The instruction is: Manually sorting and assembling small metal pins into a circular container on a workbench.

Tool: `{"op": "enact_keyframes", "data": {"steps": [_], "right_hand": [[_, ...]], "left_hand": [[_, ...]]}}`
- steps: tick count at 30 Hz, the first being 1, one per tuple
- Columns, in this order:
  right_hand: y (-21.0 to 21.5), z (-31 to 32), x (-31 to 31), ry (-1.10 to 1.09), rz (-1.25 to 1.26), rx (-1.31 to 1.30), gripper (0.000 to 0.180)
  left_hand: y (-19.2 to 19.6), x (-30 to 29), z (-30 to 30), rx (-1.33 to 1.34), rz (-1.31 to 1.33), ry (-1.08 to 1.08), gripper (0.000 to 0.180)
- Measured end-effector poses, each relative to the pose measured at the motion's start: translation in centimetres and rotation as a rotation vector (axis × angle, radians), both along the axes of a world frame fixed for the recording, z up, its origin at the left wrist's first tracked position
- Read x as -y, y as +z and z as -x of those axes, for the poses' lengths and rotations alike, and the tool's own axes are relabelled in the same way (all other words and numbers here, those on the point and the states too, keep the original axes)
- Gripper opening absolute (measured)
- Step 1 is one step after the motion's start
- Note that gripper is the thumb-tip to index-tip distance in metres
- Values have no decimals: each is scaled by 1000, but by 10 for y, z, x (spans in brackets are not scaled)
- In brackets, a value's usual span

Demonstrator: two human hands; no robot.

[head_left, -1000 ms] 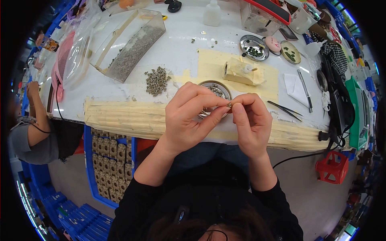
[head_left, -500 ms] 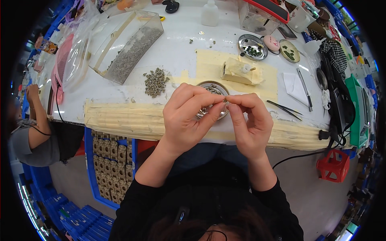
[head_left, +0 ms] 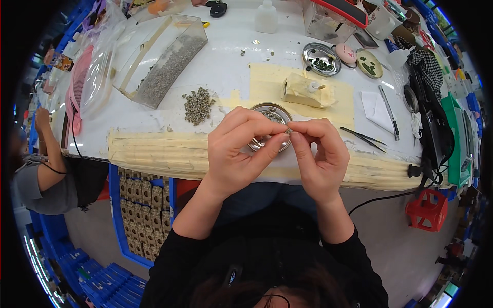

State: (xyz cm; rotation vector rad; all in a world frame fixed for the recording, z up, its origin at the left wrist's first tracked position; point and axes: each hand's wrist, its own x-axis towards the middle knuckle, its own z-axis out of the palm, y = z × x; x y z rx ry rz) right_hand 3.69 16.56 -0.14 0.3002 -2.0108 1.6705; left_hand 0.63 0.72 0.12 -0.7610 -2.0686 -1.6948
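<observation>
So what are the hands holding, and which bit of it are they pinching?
A tiny piece, pinched between the left hand and the right hand. It's too small and covered to tell which part each grips.

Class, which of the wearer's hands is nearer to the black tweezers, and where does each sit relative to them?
Right. The right hand is just left of the black tweezers; the left hand is farther left, beyond the right hand.
</observation>
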Motion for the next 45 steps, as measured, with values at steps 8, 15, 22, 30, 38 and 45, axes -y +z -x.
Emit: {"op": "enact_keyframes", "data": {"steps": [8, 15, 22, 30, 38, 45], "right_hand": [[0, 0, 0, -17, -50, -24, 15], [0, 0, 0, -19, -63, -46, 16], [0, 0, 0, -19, -70, -53, 16], [8, 1, -3, -79, -103, -73, 17], [41, 37, -44, -358, -537, -163, 13], [33, 46, -43, -326, -633, -74, 11]], "left_hand": [[0, 0, 0, -3, 5, 15, 14], [0, -1, 0, -13, 11, 35, 15], [1, 0, 1, 40, -28, 2, 15], [0, -1, 1, -80, 18, 87, 17], [-4, 2, 1, -111, -19, 110, 18], [-4, 3, 2, -70, -65, 121, 17]]}}
